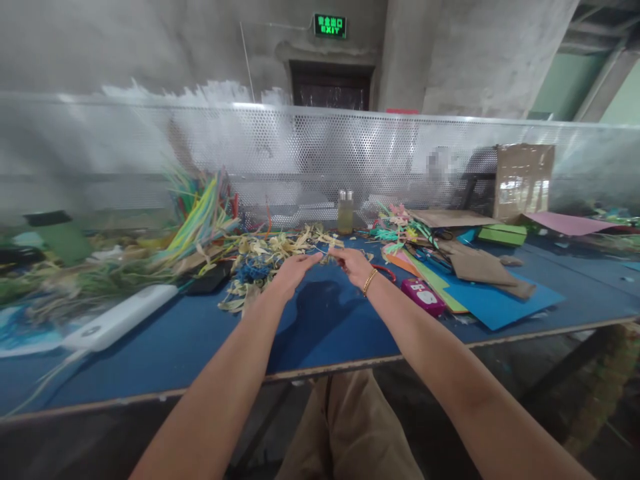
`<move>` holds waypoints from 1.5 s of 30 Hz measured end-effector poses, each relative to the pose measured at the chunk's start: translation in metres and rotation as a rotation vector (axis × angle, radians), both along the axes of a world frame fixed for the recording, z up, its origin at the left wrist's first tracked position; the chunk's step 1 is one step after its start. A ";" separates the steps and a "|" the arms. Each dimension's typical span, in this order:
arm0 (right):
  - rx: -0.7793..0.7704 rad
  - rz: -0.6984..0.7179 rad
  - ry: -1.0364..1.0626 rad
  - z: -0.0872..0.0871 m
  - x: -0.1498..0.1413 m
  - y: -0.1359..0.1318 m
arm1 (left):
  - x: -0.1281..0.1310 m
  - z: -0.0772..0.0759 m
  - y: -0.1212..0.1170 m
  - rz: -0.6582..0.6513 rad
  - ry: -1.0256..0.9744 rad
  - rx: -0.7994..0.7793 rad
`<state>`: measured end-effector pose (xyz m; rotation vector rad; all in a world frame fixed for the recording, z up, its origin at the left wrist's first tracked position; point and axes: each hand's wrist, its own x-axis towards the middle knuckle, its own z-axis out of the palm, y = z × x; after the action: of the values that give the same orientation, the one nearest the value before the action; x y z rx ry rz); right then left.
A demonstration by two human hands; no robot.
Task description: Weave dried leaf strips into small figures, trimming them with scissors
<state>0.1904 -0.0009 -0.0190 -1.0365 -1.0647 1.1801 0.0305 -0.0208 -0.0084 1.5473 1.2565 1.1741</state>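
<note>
Located at centre, above the near half of the blue-topped table (320,350): thin pale strand (323,253), stretched across the small gap between both sets of fingertips. Recorded for left hand (299,268): narrow, with thumb and forefinger pinched on the strand's left end. Recorded for right hand (353,262): likewise narrow, pinched on the right end — too small in view to detail further. Noted on right wrist: gold chain bracelet (369,283).

Found just beyond and to the left of the hands: loose heap of dry, straw-yellow husk strips (280,248), with blue shredded strips (253,269) lying among the near ones. Observed farther left: black flat case (209,277), white power strip (125,317) with cable trailing to the near edge, upright bundle of multicoloured strips (200,213), and dark-capped green bottle (63,240), blurred.

Sighted behind the hands, near the perforated metal screen (400,157): clear bottle with yellowish contents (345,219), upright.

Listed to the right: purple box with white marking (423,297), lying beside the right forearm; blue paper sheet (515,303), partly covered by brown cardboard pieces (483,263); small pile of pink, yellow and mint-green paper cut-outs (400,223); pink sheet (570,223) near the far edge. Visible high on the wall beyond: lit green EXIT sign (331,26) — above a dark doorway (330,85).
</note>
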 end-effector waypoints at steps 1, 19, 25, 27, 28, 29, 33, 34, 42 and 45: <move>0.010 0.029 -0.006 0.000 -0.003 -0.003 | 0.002 0.000 -0.001 -0.026 0.009 0.008; -0.054 -0.145 0.045 -0.002 0.010 0.011 | 0.005 0.000 -0.014 -0.336 0.236 -0.149; -0.047 0.068 -0.059 -0.004 0.002 0.003 | 0.003 -0.001 -0.004 -0.064 0.060 0.004; -0.036 0.103 -0.075 -0.005 -0.001 0.000 | 0.003 -0.002 -0.003 -0.092 0.051 0.018; -0.034 0.112 -0.075 -0.005 -0.003 -0.001 | 0.004 -0.002 -0.003 -0.094 0.047 0.027; -0.034 0.126 -0.074 -0.006 -0.004 -0.002 | 0.004 -0.003 -0.003 -0.085 0.042 0.034; -0.055 0.172 -0.079 -0.005 -0.007 -0.004 | 0.004 -0.004 -0.001 -0.037 0.020 0.048; -0.055 0.161 -0.077 -0.005 -0.008 -0.004 | 0.004 -0.005 0.000 -0.039 0.023 0.048; 0.085 -0.135 -0.169 -0.010 0.002 0.005 | -0.006 0.001 -0.006 0.013 0.543 0.131; 0.079 -0.189 -0.272 -0.007 0.004 0.015 | 0.000 0.011 -0.020 -0.056 0.623 0.174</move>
<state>0.1945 0.0144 -0.0265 -1.2304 -1.1847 0.8544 0.0301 -0.0408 0.0025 2.1657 1.5120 0.7995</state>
